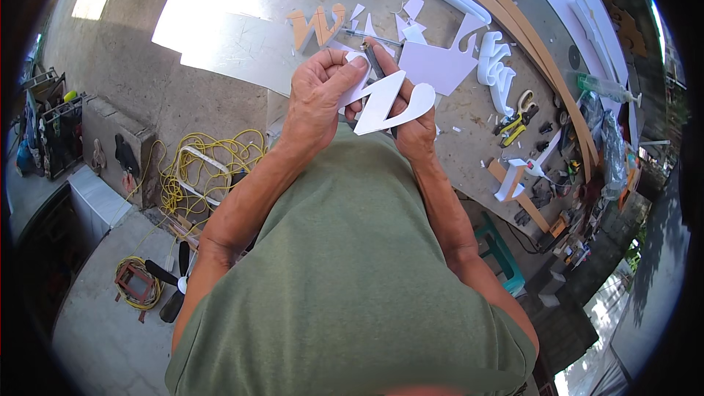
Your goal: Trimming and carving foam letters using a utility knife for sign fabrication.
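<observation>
Near the upper middle of the frame, our left hand (317, 92) pinches a white cutout (379, 105) between thumb and fingers; our right hand (415, 123) grips a dark tool (375, 60) behind it, the cutout hiding some fingers. Just beyond, a brown cutout (322, 28) and a white sheet (438, 64) crowd the table (463, 148). Toward the right lie pliers (515, 133) and a white glue gun (534, 167). At left, tangled yellow cord (176, 166) covers the floor (95, 323), with a black-bladed fan (181, 283) below.
</observation>
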`<state>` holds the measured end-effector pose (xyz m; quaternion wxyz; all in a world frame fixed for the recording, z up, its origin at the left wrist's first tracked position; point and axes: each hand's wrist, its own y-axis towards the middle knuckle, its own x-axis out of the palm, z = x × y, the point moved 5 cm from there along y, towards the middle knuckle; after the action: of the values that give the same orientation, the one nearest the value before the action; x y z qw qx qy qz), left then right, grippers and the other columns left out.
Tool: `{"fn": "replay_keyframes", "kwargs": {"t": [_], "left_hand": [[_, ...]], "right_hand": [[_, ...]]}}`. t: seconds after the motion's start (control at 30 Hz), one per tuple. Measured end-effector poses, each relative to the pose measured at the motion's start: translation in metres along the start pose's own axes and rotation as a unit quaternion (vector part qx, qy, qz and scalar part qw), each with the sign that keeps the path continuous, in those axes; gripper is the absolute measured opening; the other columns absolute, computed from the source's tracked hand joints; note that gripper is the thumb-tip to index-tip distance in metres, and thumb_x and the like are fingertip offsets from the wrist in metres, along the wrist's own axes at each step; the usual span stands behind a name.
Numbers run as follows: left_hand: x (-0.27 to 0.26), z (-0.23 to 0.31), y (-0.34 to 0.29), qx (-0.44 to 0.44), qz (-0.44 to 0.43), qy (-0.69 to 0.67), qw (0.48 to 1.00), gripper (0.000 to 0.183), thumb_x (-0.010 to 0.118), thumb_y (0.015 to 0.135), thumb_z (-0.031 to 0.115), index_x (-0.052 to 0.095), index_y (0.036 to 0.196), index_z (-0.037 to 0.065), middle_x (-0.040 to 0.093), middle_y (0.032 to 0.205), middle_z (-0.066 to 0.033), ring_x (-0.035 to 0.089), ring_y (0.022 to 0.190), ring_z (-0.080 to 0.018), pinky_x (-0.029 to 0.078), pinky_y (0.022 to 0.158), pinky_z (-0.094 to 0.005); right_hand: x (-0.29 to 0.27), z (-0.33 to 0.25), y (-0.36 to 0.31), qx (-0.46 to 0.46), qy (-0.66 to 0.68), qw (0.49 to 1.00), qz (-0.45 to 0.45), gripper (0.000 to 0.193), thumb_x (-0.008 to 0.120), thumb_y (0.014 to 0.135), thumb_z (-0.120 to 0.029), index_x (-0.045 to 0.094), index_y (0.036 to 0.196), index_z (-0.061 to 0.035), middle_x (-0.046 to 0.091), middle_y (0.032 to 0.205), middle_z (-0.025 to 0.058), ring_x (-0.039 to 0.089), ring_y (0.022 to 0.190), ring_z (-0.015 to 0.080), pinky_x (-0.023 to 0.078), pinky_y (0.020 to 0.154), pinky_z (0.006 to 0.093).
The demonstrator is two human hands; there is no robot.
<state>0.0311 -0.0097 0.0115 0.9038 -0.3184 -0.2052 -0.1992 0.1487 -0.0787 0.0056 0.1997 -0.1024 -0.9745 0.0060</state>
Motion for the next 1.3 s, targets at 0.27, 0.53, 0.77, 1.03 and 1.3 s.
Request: {"fn": "replay_keyframes", "kwargs": {"t": [0.27,0.53,0.77,1.03,1.3], "left_hand": [[-0.001,-0.009,0.004,-0.006,-0.028,-0.003,1.000,0.018,0.067,0.095,0.019,0.059,0.101,0.004,0.064,0.074,-0.0001,0.058,0.054,-0.0045,0.042,0.044,-0.0183],[0.004,-0.006,0.003,-0.007,0.006,-0.029,1.000,0.020,0.071,0.092,0.016,0.060,0.099,0.000,0.064,0.069,-0.0023,0.056,0.050,-0.0062,0.042,0.042,-0.0189],[0.010,-0.008,0.006,-0.006,-0.015,-0.006,1.000,0.019,0.070,0.093,0.015,0.062,0.099,-0.001,0.064,0.068,-0.0032,0.055,0.049,-0.0065,0.041,0.041,-0.0203],[0.005,-0.010,0.005,-0.059,-0.053,-0.013,0.997,0.016,0.069,0.093,0.014,0.062,0.096,-0.001,0.065,0.071,-0.0041,0.056,0.049,-0.0068,0.040,0.040,-0.0200],[0.009,-0.013,0.005,-0.098,-0.077,-0.003,0.992,0.016,0.068,0.093,0.014,0.062,0.095,0.000,0.065,0.076,-0.0046,0.055,0.049,-0.0065,0.040,0.040,-0.0205]], "right_hand": [[-0.011,0.011,-0.003,0.037,-0.003,0.999,-0.011,0.068,0.055,0.100,-0.043,0.038,0.151,-0.0016,0.060,0.084,-0.0083,0.045,0.063,-0.0015,0.034,0.051,0.0159],[-0.009,0.006,0.002,0.036,-0.036,0.999,0.014,0.059,0.052,0.102,-0.032,0.038,0.152,-0.0033,0.059,0.084,-0.0079,0.044,0.063,-0.0001,0.035,0.051,0.0174],[-0.013,0.001,0.001,0.041,-0.060,0.997,0.006,0.051,0.049,0.103,-0.016,0.038,0.152,-0.0045,0.063,0.122,-0.0019,0.049,0.069,-0.0005,0.040,0.056,0.0163],[-0.017,-0.001,-0.005,0.057,-0.055,0.997,-0.023,0.055,0.048,0.099,-0.011,0.037,0.152,-0.0037,0.047,0.151,0.0068,0.049,0.072,0.0015,0.044,0.063,0.0174],[-0.025,-0.004,-0.014,0.033,-0.066,0.996,-0.049,0.056,0.052,0.098,-0.013,0.039,0.151,-0.0028,0.044,0.154,0.0070,0.045,0.070,0.0020,0.043,0.064,0.0176]]}}
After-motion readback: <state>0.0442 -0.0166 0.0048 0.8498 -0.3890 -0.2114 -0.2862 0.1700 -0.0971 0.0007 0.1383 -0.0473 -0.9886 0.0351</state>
